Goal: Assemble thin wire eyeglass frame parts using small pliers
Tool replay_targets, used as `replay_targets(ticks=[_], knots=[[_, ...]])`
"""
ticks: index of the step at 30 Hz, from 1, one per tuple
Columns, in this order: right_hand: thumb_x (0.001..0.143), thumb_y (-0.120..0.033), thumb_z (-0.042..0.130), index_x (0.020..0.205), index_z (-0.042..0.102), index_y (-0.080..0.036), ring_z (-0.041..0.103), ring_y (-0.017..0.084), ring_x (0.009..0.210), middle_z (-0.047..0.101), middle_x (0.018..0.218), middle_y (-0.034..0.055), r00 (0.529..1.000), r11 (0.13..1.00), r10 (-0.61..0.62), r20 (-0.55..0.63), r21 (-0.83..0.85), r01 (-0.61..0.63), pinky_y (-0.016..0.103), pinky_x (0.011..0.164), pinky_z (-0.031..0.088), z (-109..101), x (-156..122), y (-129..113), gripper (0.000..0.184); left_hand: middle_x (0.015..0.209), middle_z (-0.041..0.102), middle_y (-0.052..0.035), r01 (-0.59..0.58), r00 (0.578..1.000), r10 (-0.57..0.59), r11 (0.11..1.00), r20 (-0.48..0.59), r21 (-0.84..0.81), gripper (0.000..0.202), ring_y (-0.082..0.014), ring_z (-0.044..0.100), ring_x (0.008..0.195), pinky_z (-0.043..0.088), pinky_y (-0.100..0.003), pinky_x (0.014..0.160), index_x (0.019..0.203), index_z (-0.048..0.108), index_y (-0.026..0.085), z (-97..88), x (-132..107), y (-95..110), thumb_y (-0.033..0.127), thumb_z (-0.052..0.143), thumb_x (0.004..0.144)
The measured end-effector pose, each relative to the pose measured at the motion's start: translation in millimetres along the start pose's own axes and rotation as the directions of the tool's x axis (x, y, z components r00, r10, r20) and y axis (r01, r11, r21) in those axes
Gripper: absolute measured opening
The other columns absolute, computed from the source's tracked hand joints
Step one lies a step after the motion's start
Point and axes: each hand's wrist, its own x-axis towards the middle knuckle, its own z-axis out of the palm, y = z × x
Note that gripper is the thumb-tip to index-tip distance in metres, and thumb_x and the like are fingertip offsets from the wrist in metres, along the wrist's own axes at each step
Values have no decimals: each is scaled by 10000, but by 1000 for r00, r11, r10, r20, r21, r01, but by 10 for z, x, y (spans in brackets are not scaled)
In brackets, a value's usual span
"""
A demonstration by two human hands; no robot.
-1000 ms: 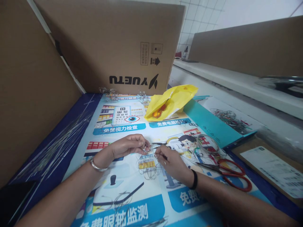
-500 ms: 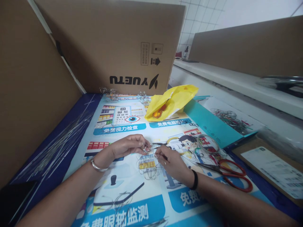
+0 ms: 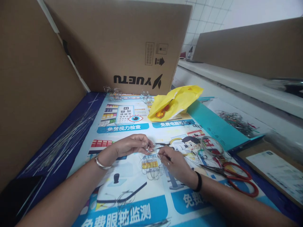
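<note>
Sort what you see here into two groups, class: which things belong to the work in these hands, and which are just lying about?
Belongs to the job:
looped wire, at the fingertips of the left hand and right hand
probably the straight wires, yellow-handled pliers and red-handled scissors

Apparently just lying about:
yellow bag
labelled package

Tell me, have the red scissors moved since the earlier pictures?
No: the red scissors lie at the same spot on the printed sheet. Both look shifted right because the whole view moved.
</note>
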Motion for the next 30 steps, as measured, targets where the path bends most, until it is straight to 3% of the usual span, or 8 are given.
replay_targets(ticks=[30], knots=[[806, -218, 456, 795, 514, -212, 459, 111, 523, 488, 554, -51, 1000, 1000, 15, -14, -24, -15, 207, 522, 310, 6, -11, 8, 60, 1048, 618, -125, 23, 1000, -23, 1000, 2, 15, 96, -221, 600, 946, 446, -386, 881, 679, 587, 102, 19, -8, 29, 149, 664, 709]])
